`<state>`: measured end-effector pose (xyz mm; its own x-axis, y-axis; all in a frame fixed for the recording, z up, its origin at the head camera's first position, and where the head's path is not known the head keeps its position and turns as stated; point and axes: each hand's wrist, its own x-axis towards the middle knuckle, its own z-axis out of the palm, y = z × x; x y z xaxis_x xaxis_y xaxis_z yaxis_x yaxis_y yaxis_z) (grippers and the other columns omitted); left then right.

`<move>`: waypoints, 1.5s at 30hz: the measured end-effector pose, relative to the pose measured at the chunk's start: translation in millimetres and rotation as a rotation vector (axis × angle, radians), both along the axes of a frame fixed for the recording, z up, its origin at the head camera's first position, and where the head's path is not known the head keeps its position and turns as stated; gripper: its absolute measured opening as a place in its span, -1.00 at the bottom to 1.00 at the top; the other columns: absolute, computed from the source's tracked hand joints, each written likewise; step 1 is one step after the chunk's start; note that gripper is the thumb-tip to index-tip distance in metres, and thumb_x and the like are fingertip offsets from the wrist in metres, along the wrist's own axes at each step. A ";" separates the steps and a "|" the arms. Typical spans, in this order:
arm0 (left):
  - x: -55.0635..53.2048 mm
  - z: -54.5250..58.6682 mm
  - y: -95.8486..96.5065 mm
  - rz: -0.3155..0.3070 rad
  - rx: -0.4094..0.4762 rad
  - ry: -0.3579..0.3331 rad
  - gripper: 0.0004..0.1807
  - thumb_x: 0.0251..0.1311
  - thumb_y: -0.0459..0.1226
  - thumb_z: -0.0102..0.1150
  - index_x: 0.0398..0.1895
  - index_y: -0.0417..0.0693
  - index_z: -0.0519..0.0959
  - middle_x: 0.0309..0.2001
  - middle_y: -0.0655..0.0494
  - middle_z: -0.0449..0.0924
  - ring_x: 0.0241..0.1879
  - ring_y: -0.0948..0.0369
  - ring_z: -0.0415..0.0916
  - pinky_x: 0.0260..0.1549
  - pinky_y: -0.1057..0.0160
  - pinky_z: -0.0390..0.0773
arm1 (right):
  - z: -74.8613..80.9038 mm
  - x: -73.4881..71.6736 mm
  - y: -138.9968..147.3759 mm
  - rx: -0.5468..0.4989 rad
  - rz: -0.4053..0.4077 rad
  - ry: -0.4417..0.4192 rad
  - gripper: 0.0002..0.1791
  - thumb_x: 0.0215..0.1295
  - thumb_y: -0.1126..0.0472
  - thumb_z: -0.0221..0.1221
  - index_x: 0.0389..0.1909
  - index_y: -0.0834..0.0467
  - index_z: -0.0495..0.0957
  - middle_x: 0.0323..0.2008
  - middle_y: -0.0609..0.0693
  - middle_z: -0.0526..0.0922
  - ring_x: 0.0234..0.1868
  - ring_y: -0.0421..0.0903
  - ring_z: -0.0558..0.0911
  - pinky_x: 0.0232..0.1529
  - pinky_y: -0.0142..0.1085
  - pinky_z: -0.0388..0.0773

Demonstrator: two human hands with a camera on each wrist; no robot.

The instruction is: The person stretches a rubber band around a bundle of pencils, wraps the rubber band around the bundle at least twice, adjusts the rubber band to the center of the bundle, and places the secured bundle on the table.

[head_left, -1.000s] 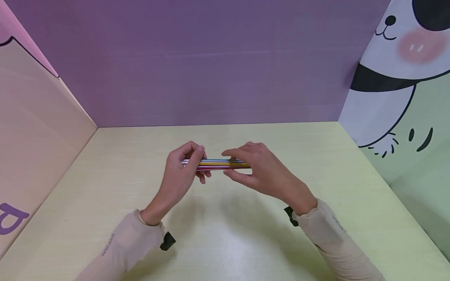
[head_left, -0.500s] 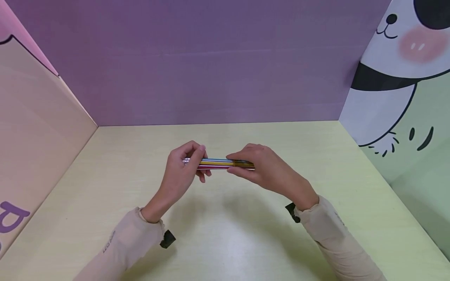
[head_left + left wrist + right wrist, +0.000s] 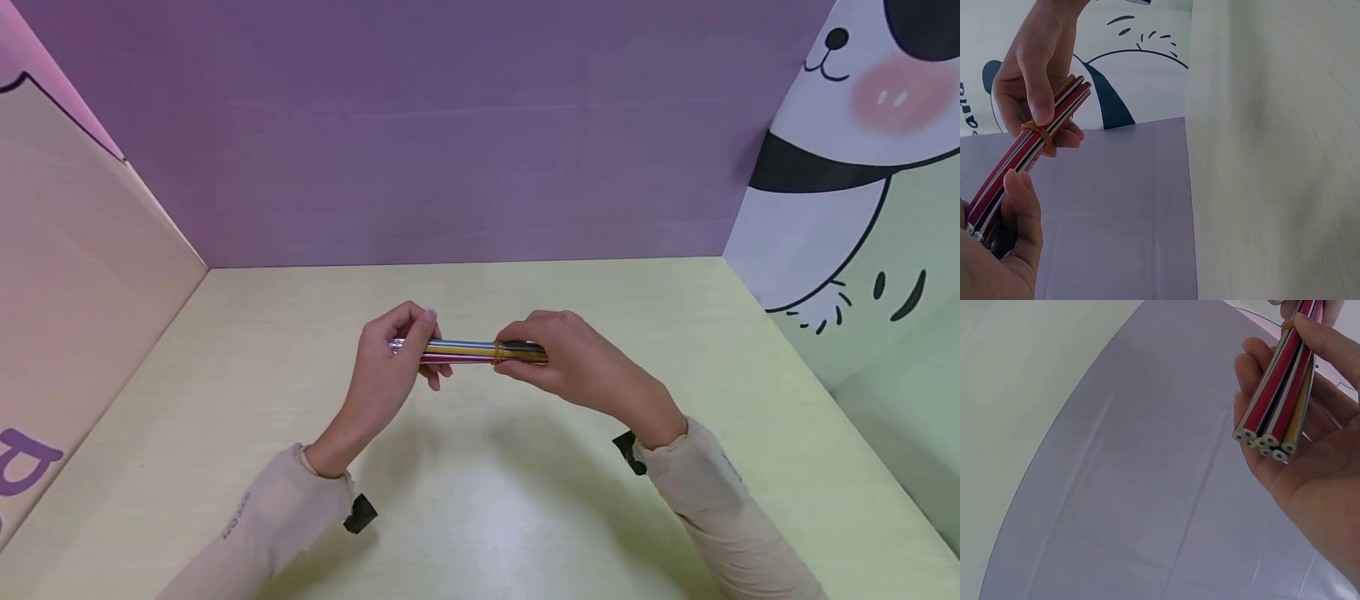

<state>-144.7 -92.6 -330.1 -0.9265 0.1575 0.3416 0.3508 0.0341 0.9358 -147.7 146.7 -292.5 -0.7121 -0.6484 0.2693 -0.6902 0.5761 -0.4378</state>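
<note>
A bundle of pencils (image 3: 461, 351) in red, yellow, blue and silvery stripes is held level above the table, between my two hands. My left hand (image 3: 381, 360) grips its left end, thumb on top, hiding part of that end. My right hand (image 3: 581, 360) pinches the right part between thumb and fingers. An orange-yellow rubber band (image 3: 1038, 134) is wound round the bundle, right at the right hand's fingertips. In the right wrist view, flat unsharpened pencil ends (image 3: 1266, 444) point out over the right palm.
A pale wood table (image 3: 480, 500) lies under both hands. Behind it rises a purple wall panel (image 3: 465, 142). Printed side panels flank it, a beige one (image 3: 82, 250) at left and one with a cartoon panda (image 3: 825, 208) at right.
My right hand has slid a little to the right along the pencils, and its thumb and fingers have closed in on them, baring the band. The left hand has stayed nearly still.
</note>
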 end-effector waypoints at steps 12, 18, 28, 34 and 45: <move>-11.1 -2.5 -8.6 -0.080 -0.180 -0.073 -0.75 0.46 -0.16 0.08 -0.22 -0.17 0.60 -0.38 -0.15 0.62 -0.50 -0.04 0.65 -0.57 0.14 0.66 | -0.2 -17.3 20.3 0.009 -0.032 -0.152 -0.83 0.30 0.11 0.33 -0.12 0.01 0.68 -0.35 -0.25 0.68 -0.47 -0.23 0.53 -0.41 -0.32 0.51; -19.3 -9.0 -15.3 -0.185 -0.552 0.035 -0.82 0.37 -0.17 0.22 -0.04 0.02 0.65 -0.39 0.11 0.64 -0.45 0.10 0.60 -0.46 0.23 0.60 | -6.8 -27.2 24.2 0.050 -0.041 -0.151 -0.83 0.29 0.13 0.34 -0.13 0.02 0.69 -0.34 -0.22 0.69 -0.44 -0.22 0.53 -0.38 -0.30 0.52; -25.8 -21.5 -11.9 -0.146 -0.864 0.273 -0.76 0.25 -0.27 0.34 -0.02 -0.03 0.63 -0.30 0.25 0.65 -0.46 0.30 0.44 -0.43 0.31 0.51 | -27.3 -33.1 24.3 0.122 -0.103 -0.264 -0.80 0.30 0.23 0.32 -0.13 0.08 0.52 -0.39 -0.10 0.68 -0.50 -0.19 0.48 -0.40 -0.28 0.48; -27.8 -32.5 -5.4 -0.117 -0.986 0.346 -0.80 0.22 -0.27 0.37 -0.11 -0.07 0.64 -0.34 0.24 0.65 -0.48 0.31 0.40 -0.45 0.35 0.46 | -42.1 -36.1 25.9 0.170 -0.115 -0.274 -0.80 0.29 0.25 0.32 -0.16 0.09 0.51 -0.39 -0.11 0.66 -0.46 -0.20 0.50 -0.37 -0.29 0.49; -31.2 -50.1 -0.3 -0.119 -1.139 0.436 -0.84 0.14 -0.29 0.43 -0.24 -0.09 0.66 -0.46 0.21 0.55 -0.51 0.29 0.37 -0.52 0.36 0.41 | -63.4 -40.0 23.8 0.217 -0.107 -0.266 -0.82 0.22 0.31 0.35 -0.26 0.08 0.55 -0.38 -0.17 0.61 -0.38 -0.20 0.51 -0.28 -0.30 0.51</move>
<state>-175.9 -92.9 -380.3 -0.7284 0.6450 0.2313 0.6842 0.7027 0.1952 -187.7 170.5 -355.9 -0.8059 -0.5878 -0.0707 -0.4990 0.7387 -0.4532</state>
